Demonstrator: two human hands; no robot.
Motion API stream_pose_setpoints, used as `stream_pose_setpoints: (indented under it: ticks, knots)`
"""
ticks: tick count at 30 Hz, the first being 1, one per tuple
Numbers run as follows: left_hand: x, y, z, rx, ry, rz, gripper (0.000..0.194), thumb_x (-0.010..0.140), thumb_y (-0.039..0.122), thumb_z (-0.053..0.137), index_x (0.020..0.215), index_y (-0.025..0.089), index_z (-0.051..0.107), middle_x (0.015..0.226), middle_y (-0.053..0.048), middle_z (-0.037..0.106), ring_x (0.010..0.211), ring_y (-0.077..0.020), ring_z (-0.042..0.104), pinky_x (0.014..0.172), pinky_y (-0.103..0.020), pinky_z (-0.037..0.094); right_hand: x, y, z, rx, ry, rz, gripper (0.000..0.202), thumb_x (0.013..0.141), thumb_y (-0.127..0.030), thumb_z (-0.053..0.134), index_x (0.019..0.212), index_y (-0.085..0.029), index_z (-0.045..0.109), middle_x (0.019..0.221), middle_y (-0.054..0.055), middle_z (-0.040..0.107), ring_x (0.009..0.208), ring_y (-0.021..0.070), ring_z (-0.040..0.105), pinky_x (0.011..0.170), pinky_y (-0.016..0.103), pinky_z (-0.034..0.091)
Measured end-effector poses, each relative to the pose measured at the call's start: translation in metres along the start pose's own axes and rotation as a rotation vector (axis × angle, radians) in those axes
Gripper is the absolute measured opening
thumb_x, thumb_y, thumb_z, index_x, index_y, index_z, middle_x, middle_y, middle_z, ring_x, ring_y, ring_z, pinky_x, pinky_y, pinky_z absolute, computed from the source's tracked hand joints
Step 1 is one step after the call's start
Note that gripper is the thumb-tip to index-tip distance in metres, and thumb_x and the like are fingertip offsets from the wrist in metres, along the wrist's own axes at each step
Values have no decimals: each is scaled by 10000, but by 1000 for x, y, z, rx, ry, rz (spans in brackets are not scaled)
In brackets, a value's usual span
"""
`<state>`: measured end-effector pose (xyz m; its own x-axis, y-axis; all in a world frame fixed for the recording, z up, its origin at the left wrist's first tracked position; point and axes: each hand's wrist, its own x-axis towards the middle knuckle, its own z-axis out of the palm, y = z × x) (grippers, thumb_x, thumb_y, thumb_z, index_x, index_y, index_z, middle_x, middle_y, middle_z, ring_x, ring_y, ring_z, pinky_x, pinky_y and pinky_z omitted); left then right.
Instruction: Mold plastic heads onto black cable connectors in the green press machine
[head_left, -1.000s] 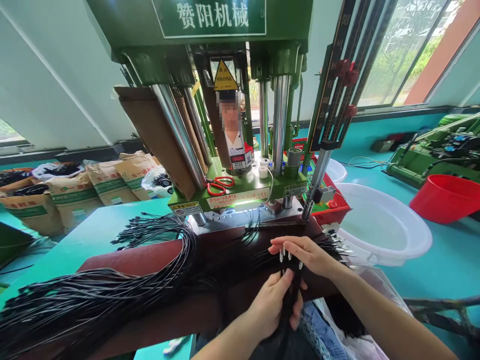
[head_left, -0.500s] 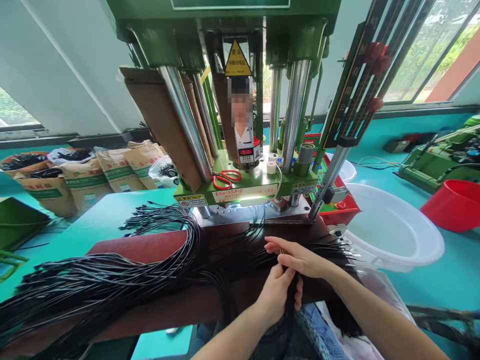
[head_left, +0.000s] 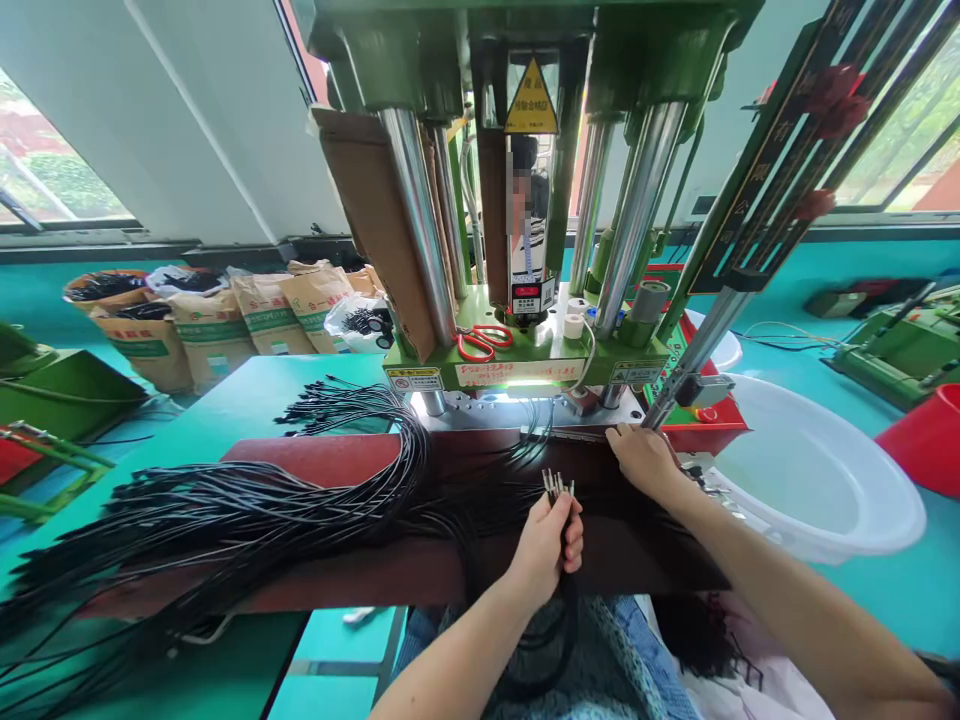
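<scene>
My left hand [head_left: 546, 545] is closed around a small bunch of black cables whose metal plug tips [head_left: 557, 485] stick up above the fingers. My right hand [head_left: 645, 462] rests on the dark red board [head_left: 315, 462] at the front edge of the green moulding machine [head_left: 525, 365], fingers near the metal mould plate [head_left: 487, 410]; I cannot tell whether it holds anything. A big sheaf of black cables [head_left: 225, 510] sprawls over the board to the left. More black cables hang down into my lap.
Red-handled scissors [head_left: 484, 340] lie on the machine's green deck. A white plastic basin [head_left: 817, 480] stands at the right, a red tub [head_left: 930, 440] beyond it. Paper sacks [head_left: 225, 320] line the wall at the left. The teal table [head_left: 240, 400] carries the board.
My right hand left the bunch and moved forward to the machine's front edge. The left hand now holds the cable bunch alone, tips upward. The view has shifted closer and to the left.
</scene>
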<state>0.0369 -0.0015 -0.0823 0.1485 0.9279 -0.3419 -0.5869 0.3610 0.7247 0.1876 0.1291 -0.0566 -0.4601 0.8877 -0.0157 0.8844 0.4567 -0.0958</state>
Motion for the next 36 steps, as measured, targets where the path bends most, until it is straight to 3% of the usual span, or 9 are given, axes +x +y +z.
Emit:
stream_pose_setpoints:
  ticks: [4,8,10,12,14,16,19,29,36]
  knots:
    - [-4,2,4,145,71,28,466,608,574,646,733,198,402,410,127,300,300,-15,210,303,-148,124,-14,2,-10,44,-114,-74,218,697,-101,452,891,-132,547,912,159,615,893,310,576,749,406,412]
    - [-10,5,6,253,79,18,448,610,534,658,719,209,370,383,142,255,286,-10,163,300,-152,91,-48,0,-18,239,-227,-58,173,714,-144,389,825,-175,519,672,22,580,611,159,572,555,253,418]
    - [-11,5,10,328,54,-13,417,622,496,661,714,209,373,381,139,259,285,-13,168,304,-160,87,-69,-8,-13,610,-310,68,263,715,-162,372,939,-187,507,554,-51,474,390,96,437,375,202,317]
    - [-10,3,15,408,8,-41,379,628,457,666,693,201,394,388,129,275,295,-14,183,316,-171,92,-88,-20,-2,1100,-340,213,324,750,-248,405,1062,-196,473,508,-92,382,292,62,290,292,178,185]
    - [-9,0,20,471,-37,-40,341,631,425,668,668,186,426,398,117,288,316,-16,197,337,-182,111,-101,-33,11,1435,-261,295,359,791,-394,444,1083,-188,482,492,-100,360,277,47,254,275,163,144]
    - [-6,-4,24,516,-59,-19,303,638,395,665,650,174,457,398,108,298,340,-24,216,360,-191,136,-108,-41,21,1571,-145,332,423,820,-504,424,1076,-177,505,467,-96,363,274,46,267,267,154,152]
    - [-4,-6,25,559,-67,-7,269,651,375,650,635,168,481,398,96,321,365,-37,248,386,-199,165,-110,-45,29,1639,-38,350,446,842,-522,420,1106,-175,512,456,-88,385,279,45,284,268,148,171]
    - [-5,0,26,544,-72,-129,323,637,404,649,656,192,406,392,120,293,300,-18,186,310,-180,110,-110,-45,35,1646,61,343,502,833,-458,472,1208,-124,476,447,-79,403,292,48,305,278,153,179]
    - [-3,-4,21,531,-67,-119,350,636,432,650,667,195,394,380,127,289,290,-18,184,299,-173,111,-113,-46,38,1543,78,290,537,840,-462,453,1220,-83,472,425,-79,393,302,49,310,289,161,207]
